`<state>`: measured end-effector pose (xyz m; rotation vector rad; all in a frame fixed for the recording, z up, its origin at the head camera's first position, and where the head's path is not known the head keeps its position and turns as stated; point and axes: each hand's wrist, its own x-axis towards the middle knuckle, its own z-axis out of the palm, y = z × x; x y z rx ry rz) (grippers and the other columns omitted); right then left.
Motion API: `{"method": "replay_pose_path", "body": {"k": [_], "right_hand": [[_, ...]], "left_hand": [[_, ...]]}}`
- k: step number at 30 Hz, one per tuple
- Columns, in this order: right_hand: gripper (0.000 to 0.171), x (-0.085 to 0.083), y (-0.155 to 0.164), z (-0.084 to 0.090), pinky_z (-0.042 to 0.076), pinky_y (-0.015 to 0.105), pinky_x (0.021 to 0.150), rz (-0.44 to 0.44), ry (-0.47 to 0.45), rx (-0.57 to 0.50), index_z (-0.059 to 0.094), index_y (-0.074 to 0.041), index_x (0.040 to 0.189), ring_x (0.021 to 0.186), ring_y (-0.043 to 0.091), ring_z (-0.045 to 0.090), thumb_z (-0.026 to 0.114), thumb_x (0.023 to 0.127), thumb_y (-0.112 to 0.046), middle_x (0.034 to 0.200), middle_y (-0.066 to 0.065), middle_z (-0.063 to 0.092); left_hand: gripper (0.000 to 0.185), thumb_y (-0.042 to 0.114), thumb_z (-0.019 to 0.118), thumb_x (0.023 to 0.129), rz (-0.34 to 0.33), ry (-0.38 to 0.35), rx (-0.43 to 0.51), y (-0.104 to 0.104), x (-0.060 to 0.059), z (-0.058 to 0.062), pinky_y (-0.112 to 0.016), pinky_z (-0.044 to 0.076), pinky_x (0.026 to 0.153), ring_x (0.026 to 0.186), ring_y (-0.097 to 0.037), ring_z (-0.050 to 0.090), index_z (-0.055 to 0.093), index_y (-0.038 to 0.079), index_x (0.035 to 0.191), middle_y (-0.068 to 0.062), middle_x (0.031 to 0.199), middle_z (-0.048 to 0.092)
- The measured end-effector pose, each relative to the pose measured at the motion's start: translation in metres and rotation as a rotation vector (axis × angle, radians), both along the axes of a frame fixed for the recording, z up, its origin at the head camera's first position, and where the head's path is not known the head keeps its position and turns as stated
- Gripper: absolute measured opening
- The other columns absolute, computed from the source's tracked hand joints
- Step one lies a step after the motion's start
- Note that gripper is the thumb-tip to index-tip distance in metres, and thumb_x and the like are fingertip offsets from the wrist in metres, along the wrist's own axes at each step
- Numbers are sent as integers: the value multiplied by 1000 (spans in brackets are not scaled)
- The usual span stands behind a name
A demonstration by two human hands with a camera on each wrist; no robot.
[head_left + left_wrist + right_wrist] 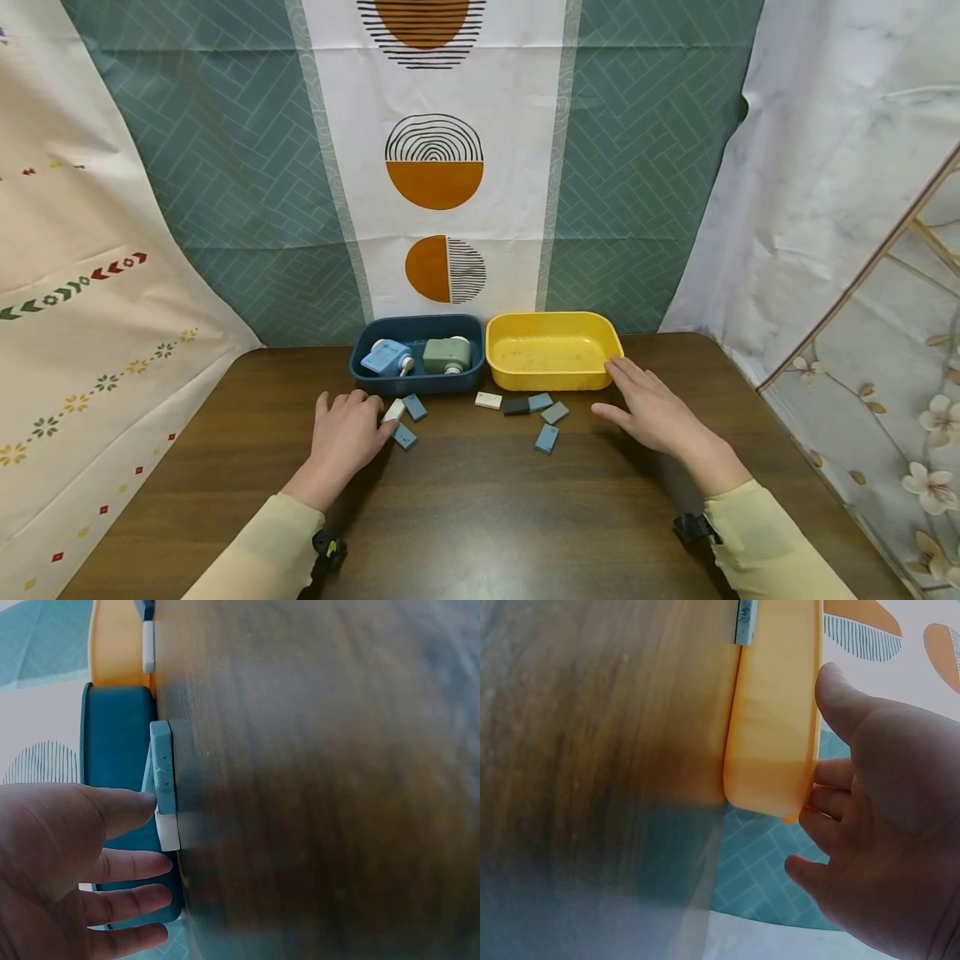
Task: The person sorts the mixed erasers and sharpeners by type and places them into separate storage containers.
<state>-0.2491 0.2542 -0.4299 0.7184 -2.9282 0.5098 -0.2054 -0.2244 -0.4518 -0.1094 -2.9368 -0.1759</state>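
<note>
Patterned cloth [225, 167] hangs behind a dark wooden surface [480, 500]. Near the blue tub [420, 386], my left hand [347, 429], thumb and fingers apart, is just beside a white block [394, 410] and two blue blocks [405, 437]; my right hand [656, 408], fingers extended, is at the right end of the yellow tub [551, 382]. For a sound grip, I judge, thumb and forefinger should meet one block's long sides, sparing neighbours. Marbled cloth [840, 208] borders the surface's right side.

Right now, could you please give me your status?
Left hand at white block. Right hand at yellow tray. Other blocks between hands. Two bottles in navy tray.
</note>
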Motion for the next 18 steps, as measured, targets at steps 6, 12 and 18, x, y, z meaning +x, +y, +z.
{"method": "replay_pose_path", "body": {"k": [6, 12, 18], "right_hand": [[83, -1, 1, -2, 25, 68, 128, 0, 10, 2, 40, 10, 164, 160, 50, 32, 72, 108, -43, 172, 32, 34], [82, -2, 2, -3, 25, 68, 128, -1, 12, 1, 40, 10, 165, 160, 50, 31, 71, 109, -42, 172, 32, 34], [82, -2, 2, -2, 25, 68, 128, 1, 6, -3, 41, 10, 164, 160, 50, 32, 71, 109, -42, 172, 32, 34]], "left_hand": [[40, 37, 82, 100, 3, -11, -6, 0, -1, 0, -82, 24, 119, 116, -48, 64, 79, 0, 116, -25, 121, 71], [33, 34, 82, 101, -7, -1, -13, 0, -2, 1, -82, 25, 118, 112, -47, 65, 79, 2, 108, -22, 114, 72], [28, 31, 83, 100, -13, -2, -37, 1, -2, 2, -82, 27, 117, 112, -46, 66, 79, 3, 105, -21, 112, 72]]}}
